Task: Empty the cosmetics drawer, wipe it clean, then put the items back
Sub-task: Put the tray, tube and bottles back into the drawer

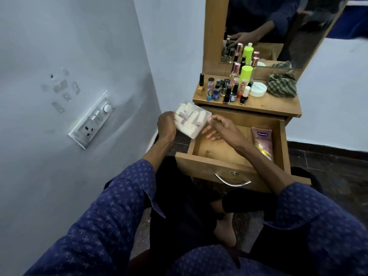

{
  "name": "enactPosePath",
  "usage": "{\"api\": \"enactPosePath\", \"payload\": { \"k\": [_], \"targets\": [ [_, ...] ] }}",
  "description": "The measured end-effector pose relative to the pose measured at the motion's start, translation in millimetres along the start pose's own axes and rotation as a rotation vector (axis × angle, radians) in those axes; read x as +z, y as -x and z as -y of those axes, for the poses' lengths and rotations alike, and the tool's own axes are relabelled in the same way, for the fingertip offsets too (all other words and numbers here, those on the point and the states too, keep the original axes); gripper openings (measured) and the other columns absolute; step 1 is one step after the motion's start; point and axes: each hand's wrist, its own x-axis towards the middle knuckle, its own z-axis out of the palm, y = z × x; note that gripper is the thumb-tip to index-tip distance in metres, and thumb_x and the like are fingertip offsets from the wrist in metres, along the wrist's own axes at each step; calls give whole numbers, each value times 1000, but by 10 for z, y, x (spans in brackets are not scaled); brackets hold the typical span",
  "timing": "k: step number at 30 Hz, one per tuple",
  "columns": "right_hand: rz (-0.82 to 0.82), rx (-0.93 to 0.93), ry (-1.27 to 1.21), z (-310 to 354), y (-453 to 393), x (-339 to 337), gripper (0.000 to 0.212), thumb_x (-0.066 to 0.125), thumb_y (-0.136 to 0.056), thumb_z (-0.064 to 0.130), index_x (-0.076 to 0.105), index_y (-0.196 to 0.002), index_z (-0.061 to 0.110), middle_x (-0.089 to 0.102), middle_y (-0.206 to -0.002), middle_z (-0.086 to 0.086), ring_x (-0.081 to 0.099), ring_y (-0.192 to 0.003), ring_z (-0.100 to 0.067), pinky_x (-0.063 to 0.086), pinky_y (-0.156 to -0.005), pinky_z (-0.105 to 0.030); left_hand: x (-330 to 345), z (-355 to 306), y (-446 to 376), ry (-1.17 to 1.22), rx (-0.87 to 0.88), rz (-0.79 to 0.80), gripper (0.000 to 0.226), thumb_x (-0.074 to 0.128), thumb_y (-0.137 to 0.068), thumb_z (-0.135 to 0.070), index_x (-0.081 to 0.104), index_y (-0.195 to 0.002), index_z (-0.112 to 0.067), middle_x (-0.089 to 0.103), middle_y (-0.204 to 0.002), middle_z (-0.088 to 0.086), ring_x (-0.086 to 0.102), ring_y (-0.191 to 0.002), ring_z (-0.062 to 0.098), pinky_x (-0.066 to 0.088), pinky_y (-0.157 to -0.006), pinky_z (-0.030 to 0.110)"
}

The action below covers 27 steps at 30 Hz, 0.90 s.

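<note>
Seen from the head camera, a seated person in blue patterned sleeves faces a small wooden dressing table (278,108) with a mirror. Its drawer (219,168) is pulled open toward the person. Inside the drawer, along its right wall, lies one pink lotion tube (261,141); the rest of the drawer floor shows bare wood. Above the drawer's left rear corner, the left hand (166,124) grips a clear plastic pouch (192,120) by its left edge, fingers curled round it. The pouch holds a cluster of small white and pale pink tubes. The right hand (221,127) pinches the pouch's right corner with thumb and forefinger, its other fingers hanging loosely over the drawer. On the tabletop behind the drawer stand many nail polish bottles (227,92), a lime green bottle (246,73), a white round jar (257,89) and a crumpled checked cloth (281,84).
</note>
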Motion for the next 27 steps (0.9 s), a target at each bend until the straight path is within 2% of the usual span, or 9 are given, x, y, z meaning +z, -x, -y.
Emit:
{"api": "enactPosePath", "payload": {
  "k": [3, 5, 7, 11, 15, 17, 21, 24, 27],
  "targets": [
    [-61, 55, -112, -124, 76, -121, 27, 66, -102, 28, 65, -123, 10, 80, -97, -5, 74, -76, -19, 59, -66, -25, 256, -54, 248, -188, 72, 27, 38, 40, -90, -27, 72, -84, -7, 77, -95, 12, 72, -91, 34, 58, -90, 52],
    [-145, 98, -173, -212, 102, -212, 17, 67, -101, 18, 69, -117, 12, 79, -88, -3, 71, -68, -12, 58, -63, -22, 395, -88, 392, -309, 121, 49, 36, 37, -104, -26, 67, -89, -13, 72, -103, 7, 66, -91, 22, 55, -89, 45],
    [-256, 134, -212, -289, 100, -304, 12, 66, -100, 13, 72, -110, 16, 77, -81, 1, 66, -61, -6, 56, -62, -21, 491, -63, 454, -479, 205, 70, 37, 37, -110, -29, 68, -106, -11, 69, -111, 3, 62, -96, 18, 50, -86, 36],
    [-432, 186, -314, -345, 92, -415, 13, 64, -101, 19, 71, -110, 13, 77, -91, -1, 66, -66, -4, 52, -60, -19, 572, 6, 472, -719, 465, 43, 31, 44, -109, -29, 68, -120, -11, 67, -124, 6, 60, -114, 22, 51, -96, 39],
    [-564, 269, -266, -483, -21, -469, 10, 66, -95, 24, 73, -97, 17, 79, -91, -3, 72, -73, -10, 51, -56, -21, 573, 104, 407, -872, 637, 76, 27, 53, -99, -12, 64, -124, -10, 56, -127, 10, 49, -122, 26, 49, -102, 43],
    [-594, 337, -278, -555, -106, -478, 11, 69, -91, 26, 74, -92, 16, 80, -88, -2, 74, -74, -13, 53, -56, -23, 591, 127, 400, -938, 669, 84, 32, 57, -95, -11, 63, -126, -10, 54, -128, 12, 48, -122, 29, 49, -101, 45],
    [-546, 437, -244, -627, -319, -430, 14, 70, -91, 29, 74, -86, 16, 74, -65, 9, 69, -62, -7, 56, -59, -25, 603, 136, 420, -1079, 719, 118, 40, 68, -89, -24, 63, -127, -14, 52, -129, 10, 45, -122, 29, 47, -99, 44],
    [-548, 443, -163, -798, -484, -453, 24, 79, -79, 39, 74, -92, 20, 80, -80, 5, 78, -76, -17, 65, -72, -38, 603, 150, 412, -1144, 747, 133, 46, 72, -84, -30, 61, -127, -16, 50, -129, 7, 43, -121, 27, 47, -96, 44],
    [-592, 407, -129, -1037, -583, -512, 26, 89, -76, 26, 65, -84, 19, 80, -93, -9, 78, -82, -27, 66, -75, -48, 619, 167, 423, -1183, 759, 133, 55, 76, -82, -35, 58, -130, -15, 50, -132, 7, 43, -122, 28, 47, -97, 46]
  ]
}}
